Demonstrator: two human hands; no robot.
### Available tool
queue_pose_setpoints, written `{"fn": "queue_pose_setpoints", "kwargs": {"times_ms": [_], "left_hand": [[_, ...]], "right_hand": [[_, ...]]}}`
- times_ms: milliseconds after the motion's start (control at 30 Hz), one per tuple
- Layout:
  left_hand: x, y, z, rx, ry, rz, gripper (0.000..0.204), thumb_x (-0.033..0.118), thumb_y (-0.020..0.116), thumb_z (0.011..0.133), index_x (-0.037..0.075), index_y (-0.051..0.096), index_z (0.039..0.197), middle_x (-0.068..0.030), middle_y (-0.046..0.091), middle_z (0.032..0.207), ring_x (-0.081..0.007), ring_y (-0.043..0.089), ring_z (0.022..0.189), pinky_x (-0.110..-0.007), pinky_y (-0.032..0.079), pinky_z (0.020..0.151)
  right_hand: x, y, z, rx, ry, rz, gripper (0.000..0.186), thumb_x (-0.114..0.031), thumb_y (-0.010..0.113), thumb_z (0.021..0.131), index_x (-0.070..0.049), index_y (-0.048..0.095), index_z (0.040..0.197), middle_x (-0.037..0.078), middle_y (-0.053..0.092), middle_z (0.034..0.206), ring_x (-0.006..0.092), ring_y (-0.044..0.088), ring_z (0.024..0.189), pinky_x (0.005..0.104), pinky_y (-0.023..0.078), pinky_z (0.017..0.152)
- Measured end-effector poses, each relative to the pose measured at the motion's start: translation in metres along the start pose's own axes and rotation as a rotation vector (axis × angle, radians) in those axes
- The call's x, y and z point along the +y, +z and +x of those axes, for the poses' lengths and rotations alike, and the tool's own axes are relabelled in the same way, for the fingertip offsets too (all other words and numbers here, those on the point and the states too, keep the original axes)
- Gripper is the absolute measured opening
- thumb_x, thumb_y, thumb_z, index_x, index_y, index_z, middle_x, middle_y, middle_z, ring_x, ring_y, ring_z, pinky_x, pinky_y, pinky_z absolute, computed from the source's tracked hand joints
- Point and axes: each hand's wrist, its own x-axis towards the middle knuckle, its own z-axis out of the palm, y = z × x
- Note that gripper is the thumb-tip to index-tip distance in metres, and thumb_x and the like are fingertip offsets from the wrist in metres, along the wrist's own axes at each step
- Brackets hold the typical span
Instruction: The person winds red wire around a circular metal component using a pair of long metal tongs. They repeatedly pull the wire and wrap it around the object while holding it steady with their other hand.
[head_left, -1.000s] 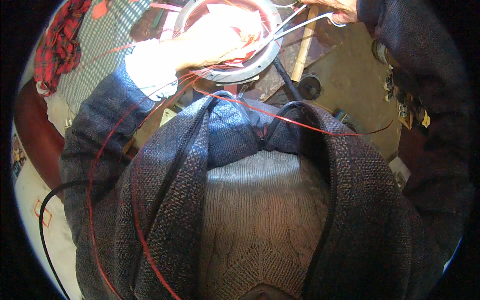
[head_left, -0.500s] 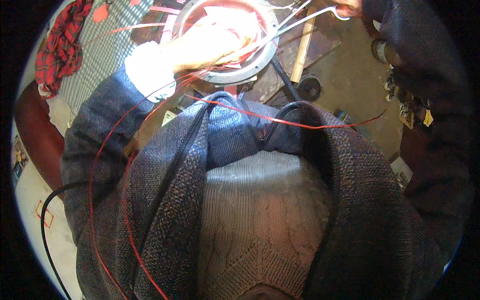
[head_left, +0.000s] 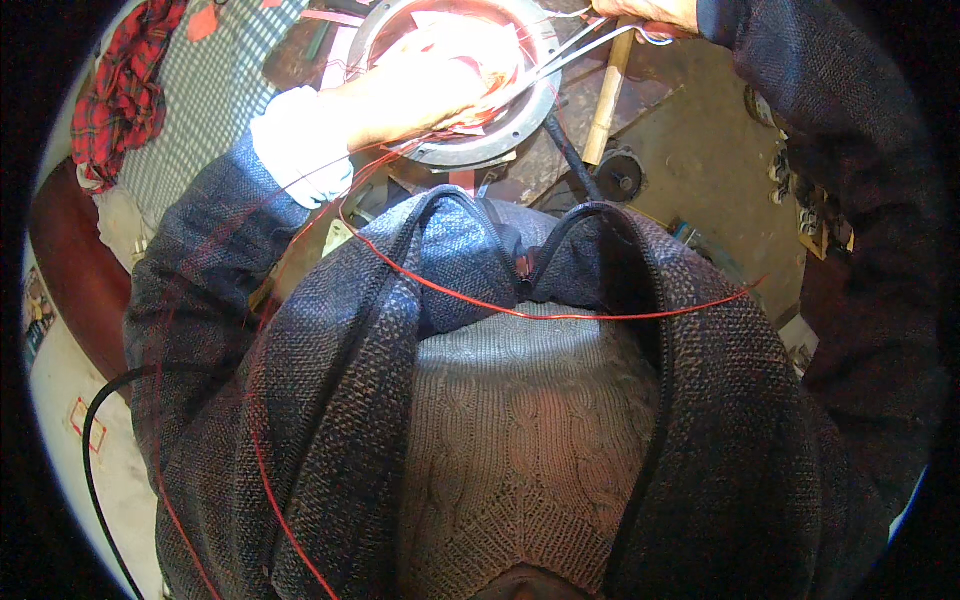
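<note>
My left hand [head_left: 425,95] reaches into a round grey metal housing [head_left: 480,152] with bolt holes around its rim, at the top middle. Strong glare washes out its fingers, which rest among thin red wires [head_left: 400,150] and pale sheets inside. Long white strands [head_left: 575,62], like sleeved lead wires, run from the housing toward my right hand [head_left: 655,12] at the top edge. The right fingers are closed on a white strand, and one strand loops just below them. A loose red wire [head_left: 560,315] curves across the front of my jacket.
A wooden stick [head_left: 610,95] and a black rod [head_left: 570,155] lie right of the housing, near a dark round part [head_left: 620,175]. A red plaid cloth [head_left: 125,85] lies on a checked cover [head_left: 215,95] at left. A black cable [head_left: 90,450] bends at lower left.
My right hand has moved left and slightly down into fuller view, and the white strands shifted with it. The loose red wire sags lower across my jacket. My left hand stays in the housing.
</note>
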Motion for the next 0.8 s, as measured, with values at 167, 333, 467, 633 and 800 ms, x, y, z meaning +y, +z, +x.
{"fn": "queue_pose_setpoints", "kwargs": {"times_ms": [167, 333, 467, 633, 800], "left_hand": [[0.002, 0.000, -0.004, 0.002, -0.002, -0.010, 0.042, 0.033, 0.053, 0.104, 0.013, 0.061, 0.140, -0.0110, 0.062, 0.141, -0.0301, 0.055, 0.132, -0.049, 0.043, 0.112], [0.002, -0.004, 0.000, 0.006, 0.000, -0.005, 0.042, 0.033, 0.053, 0.104, 0.013, 0.061, 0.140, -0.0111, 0.062, 0.141, -0.0305, 0.055, 0.133, -0.049, 0.042, 0.113], [0.000, -0.005, 0.000, 0.000, 0.000, 0.004, 0.042, 0.032, 0.053, 0.104, 0.013, 0.061, 0.140, -0.0113, 0.062, 0.141, -0.0308, 0.055, 0.133, -0.049, 0.042, 0.113], [-0.006, -0.002, 0.002, -0.026, -0.025, 0.046, 0.042, 0.032, 0.053, 0.104, 0.012, 0.061, 0.140, -0.0115, 0.062, 0.141, -0.0311, 0.055, 0.133, -0.049, 0.042, 0.114], [-0.021, 0.003, 0.011, -0.126, -0.084, 0.181, 0.042, 0.032, 0.054, 0.104, 0.012, 0.061, 0.141, -0.0117, 0.062, 0.142, -0.0315, 0.055, 0.133, -0.049, 0.041, 0.114]], "right_hand": [[0.005, 0.006, -0.005, -0.017, 0.024, 0.086, 0.017, -0.024, 0.062, 0.088, -0.009, 0.066, 0.080, 0.010, 0.064, 0.074, 0.0314, 0.066, 0.077, 0.0442, 0.053, 0.070], [0.002, 0.015, -0.007, -0.094, 0.115, 0.120, 0.015, -0.022, 0.066, 0.085, -0.007, 0.068, 0.084, 0.011, 0.066, 0.077, 0.0334, 0.066, 0.079, 0.0460, 0.053, 0.072], [-0.005, 0.019, -0.003, -0.156, 0.157, 0.259, 0.025, -0.027, 0.075, 0.078, -0.007, 0.065, 0.088, 0.014, 0.067, 0.080, 0.0382, 0.068, 0.085, 0.0476, 0.054, 0.077], [-0.015, 0.012, 0.000, -0.389, 0.282, 0.405, 0.024, -0.024, 0.077, 0.079, -0.006, 0.065, 0.089, 0.014, 0.069, 0.083, 0.0385, 0.069, 0.085, 0.0489, 0.054, 0.076], [-0.029, 0.010, 0.001, -0.420, 0.402, 0.494, 0.026, -0.027, 0.080, 0.080, -0.006, 0.069, 0.093, 0.015, 0.071, 0.084, 0.0375, 0.070, 0.085, 0.0498, 0.053, 0.076]]}}
